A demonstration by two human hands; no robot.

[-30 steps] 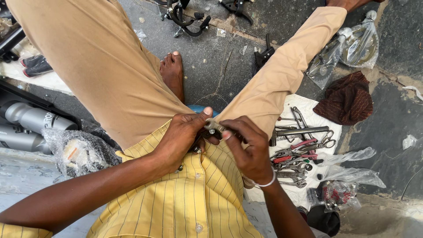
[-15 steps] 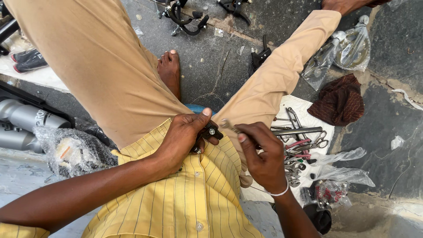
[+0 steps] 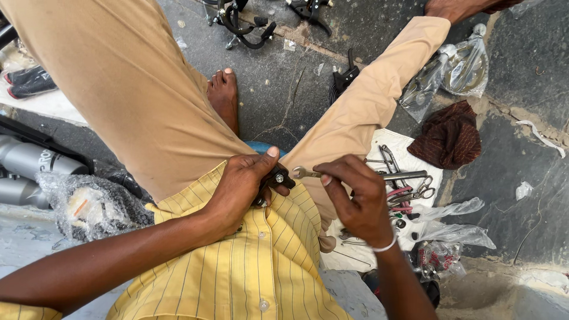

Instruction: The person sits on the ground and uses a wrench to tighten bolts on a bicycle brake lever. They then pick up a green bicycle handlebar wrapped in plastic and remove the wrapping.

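Observation:
My left hand [image 3: 240,188] grips a small black metal part [image 3: 277,177] with a silver bolt head, held against my lap over my yellow striped shirt. My right hand [image 3: 354,198] pinches a small silver open-ended spanner [image 3: 303,173], its jaw pointing left and a short gap from the bolt. A white bangle sits on my right wrist. I sit on the ground with both legs in tan trousers spread and a bare foot [image 3: 224,98] ahead.
A white cloth [image 3: 409,148] at the right carries pliers, scissors and several spanners. Beyond it lie a dark red cloth [image 3: 448,136] and clear plastic bags [image 3: 453,71]. Grey cylinders [image 3: 26,160] and a bubble-wrapped bundle [image 3: 89,207] sit left. Black brackets [image 3: 243,24] lie ahead.
My right hand has pulled away to the right from the black part, where both hands were together, and now holds the spanner just off the bolt. My left hand stays put.

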